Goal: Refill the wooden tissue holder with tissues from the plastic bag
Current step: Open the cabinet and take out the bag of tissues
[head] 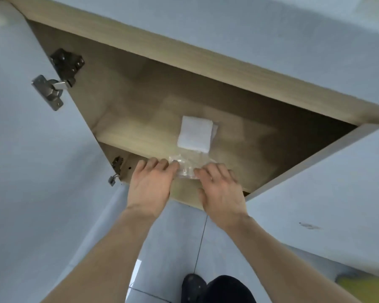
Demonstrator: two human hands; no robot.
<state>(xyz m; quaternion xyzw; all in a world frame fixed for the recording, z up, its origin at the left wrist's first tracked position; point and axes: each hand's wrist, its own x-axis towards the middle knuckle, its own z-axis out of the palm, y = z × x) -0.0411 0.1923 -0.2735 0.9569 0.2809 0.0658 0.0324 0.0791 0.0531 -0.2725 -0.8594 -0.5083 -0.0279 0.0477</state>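
A clear plastic bag (187, 167) lies on the shelf inside an open low cupboard, and a white stack of tissues (195, 134) sits in its far end. My left hand (150, 184) pinches the crumpled near end of the bag from the left. On the right side of that same end, my right hand (221, 189) has its fingertips on the plastic. The wooden tissue holder is nowhere in view.
The cupboard's wooden shelf edge (131, 141) runs across in front of the bag. Grey doors stand open on both sides: one on the left (31, 171) with metal hinges (50, 90), one on the right (315, 182). Grey floor tiles and my dark shoe (194, 287) lie below.
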